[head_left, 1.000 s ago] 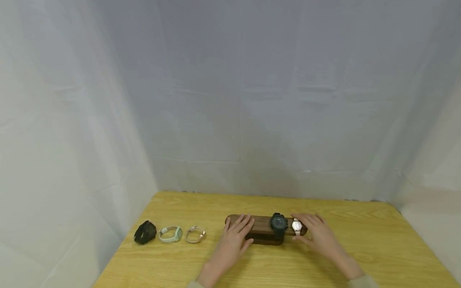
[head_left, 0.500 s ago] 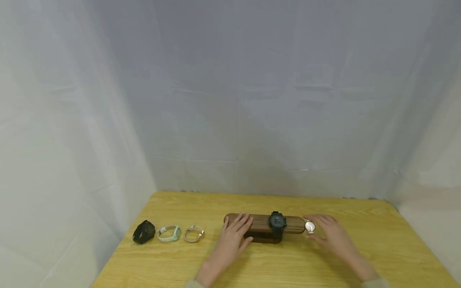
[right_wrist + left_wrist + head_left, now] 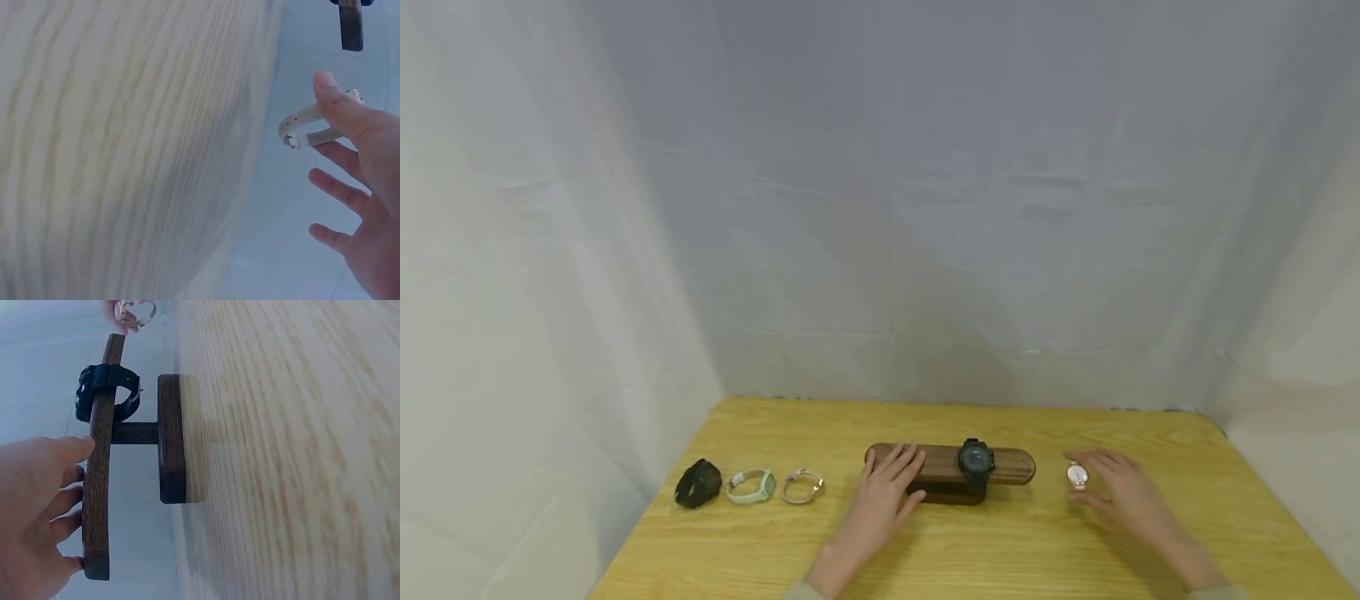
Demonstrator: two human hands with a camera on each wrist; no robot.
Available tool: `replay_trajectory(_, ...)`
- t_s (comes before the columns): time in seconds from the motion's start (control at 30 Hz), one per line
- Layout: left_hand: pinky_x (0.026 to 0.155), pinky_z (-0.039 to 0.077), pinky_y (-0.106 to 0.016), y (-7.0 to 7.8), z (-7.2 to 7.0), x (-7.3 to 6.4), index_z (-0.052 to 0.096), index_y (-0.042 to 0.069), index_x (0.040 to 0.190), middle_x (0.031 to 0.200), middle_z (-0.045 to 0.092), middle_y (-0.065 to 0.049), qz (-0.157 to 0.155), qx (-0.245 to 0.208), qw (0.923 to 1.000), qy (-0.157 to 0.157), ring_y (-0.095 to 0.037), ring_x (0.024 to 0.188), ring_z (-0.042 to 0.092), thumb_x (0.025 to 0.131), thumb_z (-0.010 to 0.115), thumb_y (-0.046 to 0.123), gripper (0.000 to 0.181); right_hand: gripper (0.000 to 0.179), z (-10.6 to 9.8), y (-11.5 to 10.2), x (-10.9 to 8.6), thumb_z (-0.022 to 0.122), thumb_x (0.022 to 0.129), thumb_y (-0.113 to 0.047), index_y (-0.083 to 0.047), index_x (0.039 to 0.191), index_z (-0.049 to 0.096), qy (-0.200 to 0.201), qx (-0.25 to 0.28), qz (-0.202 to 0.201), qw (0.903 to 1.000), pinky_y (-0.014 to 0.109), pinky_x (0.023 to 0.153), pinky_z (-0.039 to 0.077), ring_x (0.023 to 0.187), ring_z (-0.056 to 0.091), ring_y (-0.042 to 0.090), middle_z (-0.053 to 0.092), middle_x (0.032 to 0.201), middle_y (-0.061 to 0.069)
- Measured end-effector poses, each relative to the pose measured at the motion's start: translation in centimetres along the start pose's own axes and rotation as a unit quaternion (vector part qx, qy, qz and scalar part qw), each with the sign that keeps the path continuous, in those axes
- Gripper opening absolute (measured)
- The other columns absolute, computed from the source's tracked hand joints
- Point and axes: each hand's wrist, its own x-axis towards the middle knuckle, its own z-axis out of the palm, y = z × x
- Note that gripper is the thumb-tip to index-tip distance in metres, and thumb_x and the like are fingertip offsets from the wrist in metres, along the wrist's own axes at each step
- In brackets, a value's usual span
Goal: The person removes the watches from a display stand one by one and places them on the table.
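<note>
A dark wooden T-shaped watch stand (image 3: 940, 463) stands on the table, its bar raised over a flat base (image 3: 171, 440). My left hand (image 3: 883, 500) rests on the left half of that bar, fingertips and thumb on its top in the left wrist view. Strapped round the right half is a black digital watch (image 3: 976, 457). Off the bar's right end, my right hand (image 3: 1123, 492) pinches a white-strapped watch (image 3: 306, 117) between thumb and forefinger, its round pale dial (image 3: 1077, 475) facing up. The other fingers of that hand are spread. The strap forms a loop held above the table.
On the left of the wooden table (image 3: 1000, 550) lie a black watch (image 3: 698, 483), a mint-green watch (image 3: 751, 487) and a thin, light-strapped watch (image 3: 803, 487) in a row. A pale cloth (image 3: 887, 250) hangs behind and at both sides.
My right hand has drawn the white-strapped watch off the right end of the bar and carried it farther right. The left hand stays on the stand.
</note>
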Motion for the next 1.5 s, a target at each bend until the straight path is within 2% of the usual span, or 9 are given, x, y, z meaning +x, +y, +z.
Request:
replay_trajectory(0.1,0.116,0.028,-0.066,0.0,-0.1,0.0,0.048,0.010,0.151,0.158,0.043,-0.009,-0.001,-0.001,1.0000,-0.004,-0.030,0.147,0.039,0.102,0.061,0.033,0.056,0.062,-0.4,0.5,-0.3,0.092,0.067,-0.028,-0.008,0.122,0.070,-0.029,-0.010,0.007,0.9995,0.062,0.082,0.055,0.099,0.068,0.036,0.074,0.109,0.008)
replay_trajectory(0.23,0.116,0.028,-0.066,0.1,-0.1,0.0,0.048,0.009,0.152,0.158,0.042,-0.009,-0.003,-0.004,1.0000,-0.006,-0.030,0.147,0.039,0.102,0.062,0.032,0.056,0.061,-0.8,1.2,-0.6,0.090,0.070,-0.032,-0.010,0.124,0.070,-0.085,-0.017,0.038,0.9955,0.065,0.081,0.054,0.103,0.067,0.036,0.073,0.111,0.009)
replay_trajectory(0.37,0.117,0.028,-0.066,0.1,-0.1,0.0,0.048,0.009,0.152,0.158,0.042,-0.009,-0.005,-0.007,0.9999,-0.007,-0.030,0.147,0.039,0.101,0.062,0.031,0.057,0.061,-0.9,1.6,-0.9,0.089,0.071,-0.034,-0.010,0.124,0.069,-0.118,-0.002,0.058,0.9913,0.067,0.083,0.052,0.106,0.066,0.039,0.072,0.115,0.011)
replay_trajectory(0.63,0.117,0.028,-0.066,0.0,0.0,0.0,0.048,0.010,0.152,0.158,0.042,-0.008,-0.005,-0.003,0.9999,-0.009,-0.029,0.147,0.039,0.101,0.063,0.032,0.057,0.063,-0.4,2.0,-1.2,0.090,0.068,-0.035,-0.009,0.121,0.071,-0.129,0.020,0.044,0.9905,0.062,0.078,0.056,0.098,0.068,0.037,0.072,0.113,0.011)
replay_trajectory(0.8,0.116,0.028,-0.066,0.0,0.1,0.0,0.048,0.009,0.151,0.158,0.043,-0.008,-0.002,-0.005,1.0000,-0.006,-0.029,0.147,0.039,0.101,0.063,0.032,0.057,0.060,0.1,2.4,-1.4,0.090,0.066,-0.035,-0.011,0.119,0.072,-0.154,0.025,0.051,0.9865,0.058,0.078,0.057,0.100,0.068,0.034,0.072,0.113,0.009)
replay_trajectory(1.1,0.116,0.028,-0.067,0.0,0.1,-0.1,0.049,0.009,0.151,0.158,0.043,-0.009,0.001,-0.009,1.0000,0.000,-0.029,0.147,0.039,0.101,0.063,0.031,0.056,0.060,0.3,2.5,-1.3,0.089,0.066,-0.037,-0.013,0.119,0.073,-0.170,0.031,0.042,0.9841,0.051,0.077,0.059,0.101,0.067,0.034,0.072,0.113,0.008)
replay_trajectory(1.5,0.116,0.027,-0.067,0.0,0.0,0.0,0.049,0.009,0.151,0.158,0.042,-0.008,-0.001,-0.007,1.0000,-0.002,-0.030,0.147,0.038,0.101,0.063,0.032,0.057,0.060,0.1,2.3,-0.8,0.089,0.066,-0.035,-0.012,0.119,0.073,-0.179,0.045,0.043,0.9818,0.053,0.077,0.058,0.104,0.065,0.037,0.073,0.112,0.006)
